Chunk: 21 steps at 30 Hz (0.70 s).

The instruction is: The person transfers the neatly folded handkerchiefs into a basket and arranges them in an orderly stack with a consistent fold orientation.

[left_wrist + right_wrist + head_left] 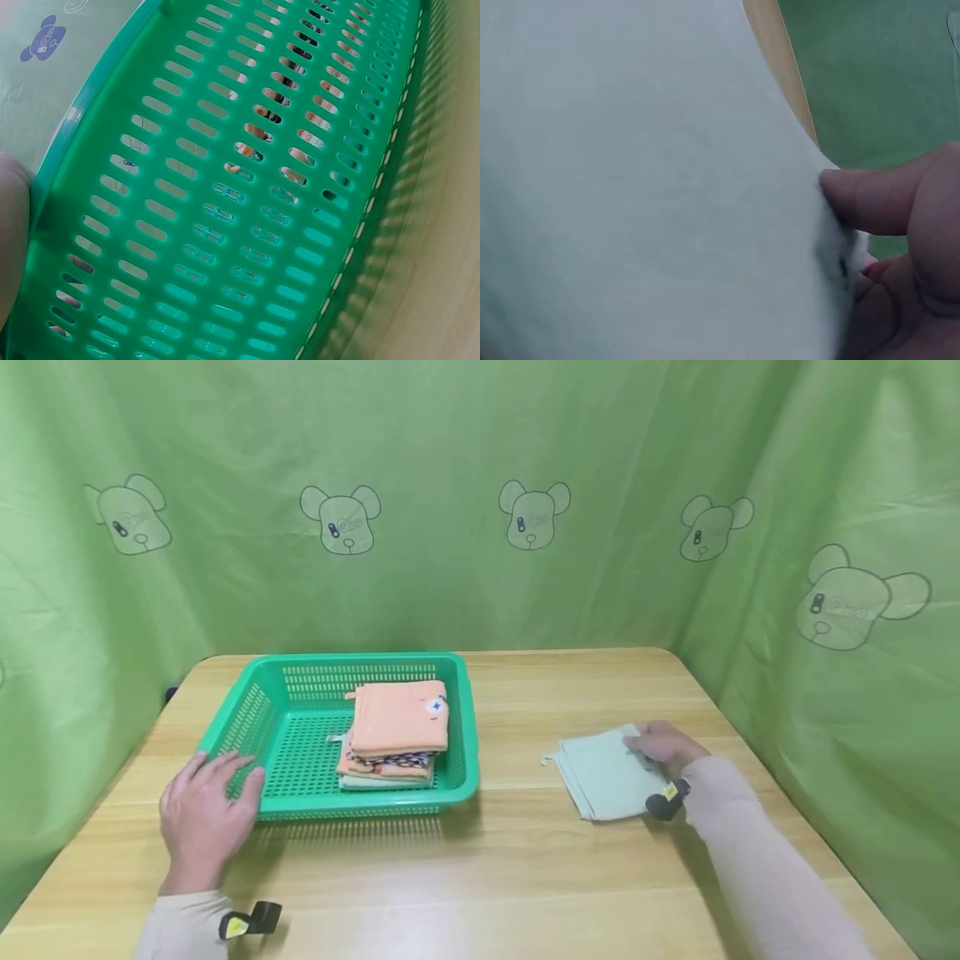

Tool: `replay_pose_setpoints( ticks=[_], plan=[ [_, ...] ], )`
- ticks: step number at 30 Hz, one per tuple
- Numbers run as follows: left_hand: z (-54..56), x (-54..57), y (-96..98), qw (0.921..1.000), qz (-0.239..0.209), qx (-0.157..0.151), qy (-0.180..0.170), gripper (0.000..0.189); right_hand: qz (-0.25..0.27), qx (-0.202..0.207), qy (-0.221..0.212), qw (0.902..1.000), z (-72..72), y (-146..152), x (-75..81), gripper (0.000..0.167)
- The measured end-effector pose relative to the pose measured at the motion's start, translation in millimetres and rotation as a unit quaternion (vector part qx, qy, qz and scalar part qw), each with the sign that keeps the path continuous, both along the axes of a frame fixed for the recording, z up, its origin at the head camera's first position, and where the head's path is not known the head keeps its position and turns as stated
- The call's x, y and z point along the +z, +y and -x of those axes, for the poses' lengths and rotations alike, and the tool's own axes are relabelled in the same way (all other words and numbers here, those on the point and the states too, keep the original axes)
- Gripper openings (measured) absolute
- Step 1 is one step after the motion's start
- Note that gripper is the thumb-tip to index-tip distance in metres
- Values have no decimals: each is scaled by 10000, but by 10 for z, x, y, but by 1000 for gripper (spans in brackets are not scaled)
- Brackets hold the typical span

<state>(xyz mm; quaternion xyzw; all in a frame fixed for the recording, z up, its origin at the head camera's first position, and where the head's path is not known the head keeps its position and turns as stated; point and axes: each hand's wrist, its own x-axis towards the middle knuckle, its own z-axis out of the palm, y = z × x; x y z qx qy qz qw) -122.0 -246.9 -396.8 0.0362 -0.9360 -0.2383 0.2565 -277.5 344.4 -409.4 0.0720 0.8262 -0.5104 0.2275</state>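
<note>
My right hand (663, 747) pinches the right edge of a folded pale green towel (603, 777), which has a small hanging loop on its left side. In the right wrist view, the thumb (870, 196) presses on the edge of the towel (660, 187), while the fingers below are partly hidden. At the near left corner of a green plastic basket (352, 803), my left hand (206, 810) holds the rim, its fingers reaching over it. Folded towels (401, 718), peach on top with patterned, peach and pale green layers beneath, lie stacked in the basket's right half.
A wooden table (517, 877) carries everything. Green curtains (442, 585) printed with bear heads enclose its back and sides. Slotted walls of the basket (187, 172) fill most of the left wrist view.
</note>
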Motion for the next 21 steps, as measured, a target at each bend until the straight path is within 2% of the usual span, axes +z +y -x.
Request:
replay_pose_setpoints(
  ticks=[2,5,8,13,15,21],
  plan=[
    [4,3,-1,10000,-4,-6,-3,39,197,-104,25,9997,14,10,-34,37],
    [6,3,-3,10000,-4,-8,26,39,410,-254,112,9988,36,25,-82,35],
    [5,-4,-2,10000,-9,2,52,38,737,-544,183,9956,63,43,-130,39],
    [3,-7,0,10000,-8,3,47,38,1761,-1028,8,9790,104,65,-188,59],
    [3,-7,1,10000,-10,0,56,38,1947,-927,-4,9765,113,78,-198,64],
    [-3,2,6,10000,-21,-3,61,38,1521,-394,221,9873,112,86,-190,60]
  ],
)
